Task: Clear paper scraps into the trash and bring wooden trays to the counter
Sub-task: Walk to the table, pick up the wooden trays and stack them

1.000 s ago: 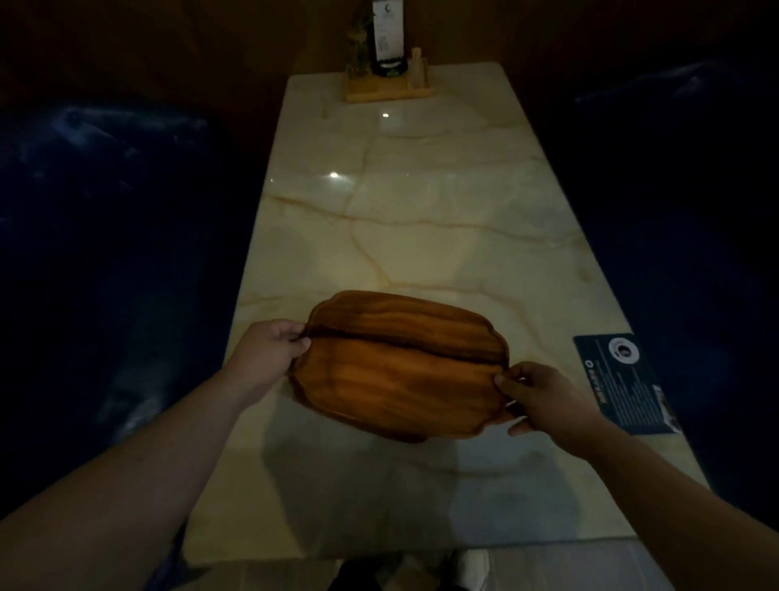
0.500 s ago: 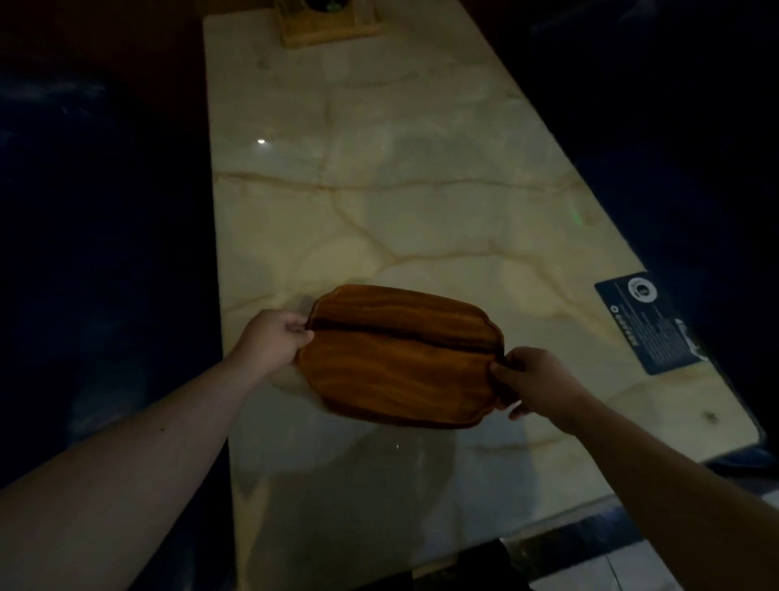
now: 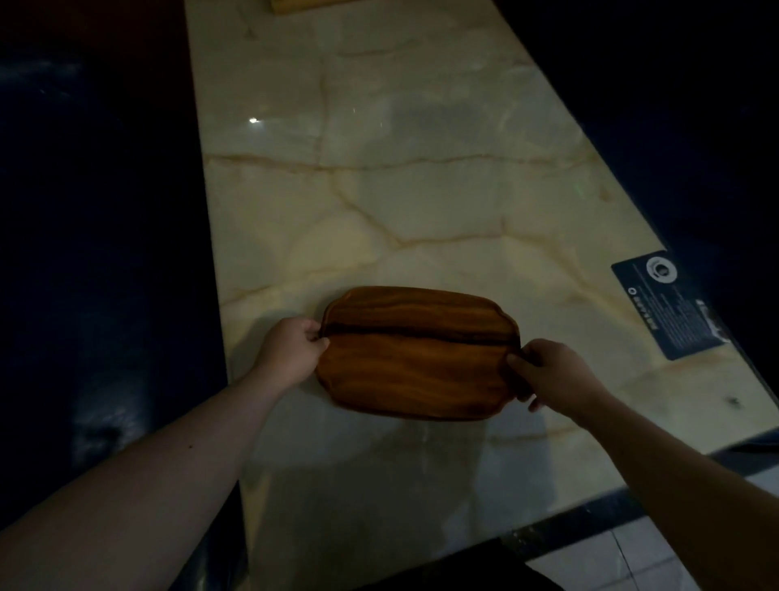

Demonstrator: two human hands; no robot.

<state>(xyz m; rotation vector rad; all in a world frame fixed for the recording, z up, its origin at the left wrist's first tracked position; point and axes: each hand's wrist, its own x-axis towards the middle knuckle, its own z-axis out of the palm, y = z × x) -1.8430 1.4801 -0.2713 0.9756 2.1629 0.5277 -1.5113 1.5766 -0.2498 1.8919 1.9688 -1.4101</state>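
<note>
Two brown wooden trays (image 3: 417, 362), stacked with the upper one shifted toward the far side, hover just above the pale marble table (image 3: 379, 190). My left hand (image 3: 291, 350) grips the stack's left end with the thumb on top. My right hand (image 3: 552, 371) pinches the right end, fingers curled under the rim. No paper scraps show on the table.
A dark blue printed card (image 3: 670, 303) lies near the table's right edge. A light wooden holder (image 3: 303, 4) peeks in at the far end. Dark booth seats flank both long sides. Pale floor tiles (image 3: 624, 557) show past the table's near right corner.
The view has swung left and down, so the table now runs diagonally and the far holder is almost out of frame. Both hands keep their grip on the trays.
</note>
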